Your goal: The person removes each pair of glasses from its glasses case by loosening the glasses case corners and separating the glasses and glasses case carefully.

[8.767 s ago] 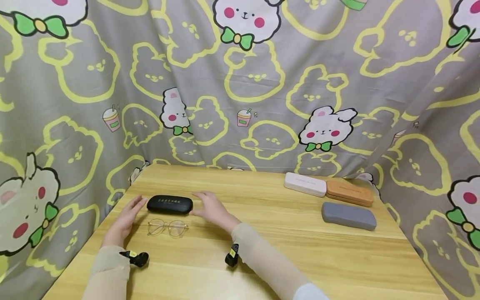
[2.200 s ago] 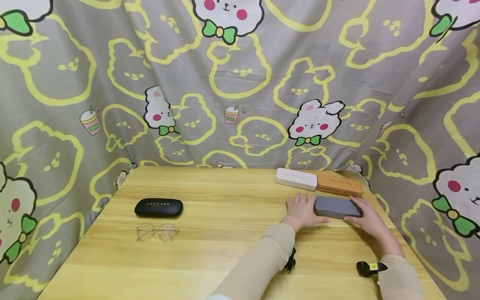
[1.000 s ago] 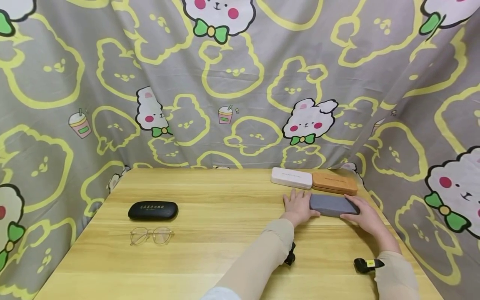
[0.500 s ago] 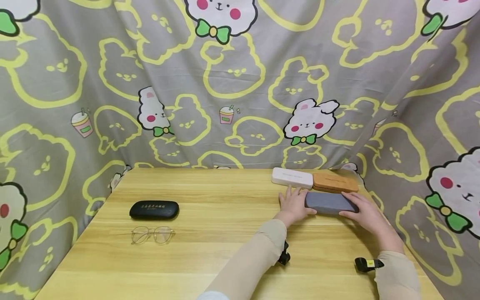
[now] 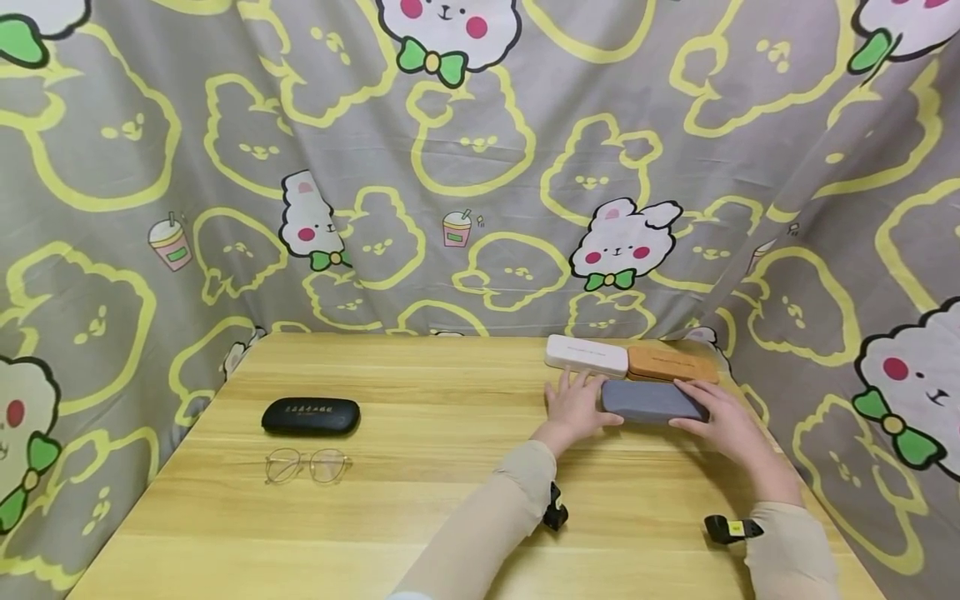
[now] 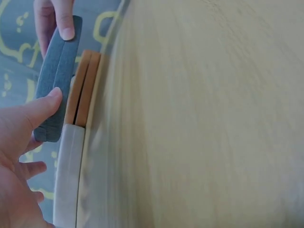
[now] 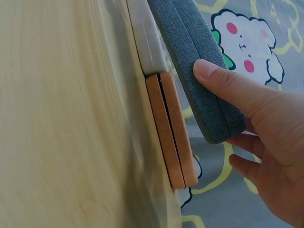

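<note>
Your left hand (image 5: 576, 408) and right hand (image 5: 726, 421) grip the grey case (image 5: 651, 401) between them, seemingly clear of the table (image 5: 300, 542): lifting looks done, setting down remains! Beyond your hands, white case (image 5: 587, 355) and orange case (image 5: 672, 363) already sit end to end.

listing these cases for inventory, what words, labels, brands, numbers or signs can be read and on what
Nothing reads clearly enough to quote.
Black case: gold characters over a smaller line, too small to read.
White case: one line of lettering, too blurred.
Orange case: faint line on the lid, too blurred.
Right wrist camera: yellow tag, any marks too small.
Curtain: green labels on printed cups, any text too small.
Grey-blue case: no text seen.
</note>
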`<act>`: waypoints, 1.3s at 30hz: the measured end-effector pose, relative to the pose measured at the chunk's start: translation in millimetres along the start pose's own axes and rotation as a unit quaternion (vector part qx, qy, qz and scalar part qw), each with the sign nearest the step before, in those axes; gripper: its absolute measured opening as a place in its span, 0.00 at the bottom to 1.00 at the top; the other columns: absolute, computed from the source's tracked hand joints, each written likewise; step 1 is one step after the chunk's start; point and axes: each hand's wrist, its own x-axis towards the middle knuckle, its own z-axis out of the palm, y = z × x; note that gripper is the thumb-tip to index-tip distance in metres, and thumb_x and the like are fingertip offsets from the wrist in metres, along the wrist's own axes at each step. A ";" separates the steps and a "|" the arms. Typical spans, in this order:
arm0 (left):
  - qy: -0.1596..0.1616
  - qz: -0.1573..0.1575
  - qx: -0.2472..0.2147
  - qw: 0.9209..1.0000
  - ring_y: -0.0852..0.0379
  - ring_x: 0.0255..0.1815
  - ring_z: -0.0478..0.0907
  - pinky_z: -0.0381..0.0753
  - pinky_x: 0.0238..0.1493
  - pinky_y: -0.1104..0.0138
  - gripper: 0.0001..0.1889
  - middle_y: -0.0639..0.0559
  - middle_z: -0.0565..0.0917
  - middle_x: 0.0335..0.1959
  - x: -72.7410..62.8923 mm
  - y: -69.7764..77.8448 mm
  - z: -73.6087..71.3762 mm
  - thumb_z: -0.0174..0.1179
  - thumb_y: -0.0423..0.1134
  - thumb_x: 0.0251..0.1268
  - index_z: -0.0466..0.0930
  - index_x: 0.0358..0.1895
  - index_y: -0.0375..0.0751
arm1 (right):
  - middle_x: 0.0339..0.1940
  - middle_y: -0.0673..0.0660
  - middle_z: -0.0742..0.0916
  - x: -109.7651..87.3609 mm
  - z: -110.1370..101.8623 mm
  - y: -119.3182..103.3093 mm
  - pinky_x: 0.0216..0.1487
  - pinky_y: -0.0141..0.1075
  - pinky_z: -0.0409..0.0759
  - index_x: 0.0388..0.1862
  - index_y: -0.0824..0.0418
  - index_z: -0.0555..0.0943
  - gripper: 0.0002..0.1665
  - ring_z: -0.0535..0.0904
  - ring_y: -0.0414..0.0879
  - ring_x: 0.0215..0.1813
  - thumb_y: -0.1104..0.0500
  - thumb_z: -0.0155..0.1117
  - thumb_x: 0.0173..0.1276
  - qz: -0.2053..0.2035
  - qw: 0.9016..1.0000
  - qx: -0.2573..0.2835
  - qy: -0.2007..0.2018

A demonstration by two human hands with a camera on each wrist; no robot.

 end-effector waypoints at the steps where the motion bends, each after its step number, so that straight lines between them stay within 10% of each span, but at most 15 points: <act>1: 0.003 -0.001 -0.002 1.000 0.44 0.80 0.49 0.54 0.72 0.36 0.42 0.59 0.62 0.76 -0.6 -1.4 -1.0 0.63 0.69 0.51 0.64 0.71 0.66 | 0.62 0.74 0.75 0.4 0.3 -1.2 0.56 0.66 0.68 0.67 0.64 0.73 0.42 0.69 0.74 0.60 0.48 0.75 0.56 -0.001 1.000 0.002 0.001; 39: 0.030 -0.010 -0.018 0.999 0.43 0.81 0.42 0.41 0.73 0.32 0.42 0.56 0.62 0.77 -37.2 -64.2 -49.9 0.67 0.66 0.50 0.64 0.72 0.65 | 0.49 0.65 0.83 21.6 23.6 -81.6 0.55 0.58 0.74 0.61 0.64 0.78 0.41 0.77 0.64 0.54 0.53 0.80 0.47 -0.080 0.993 -0.018 0.089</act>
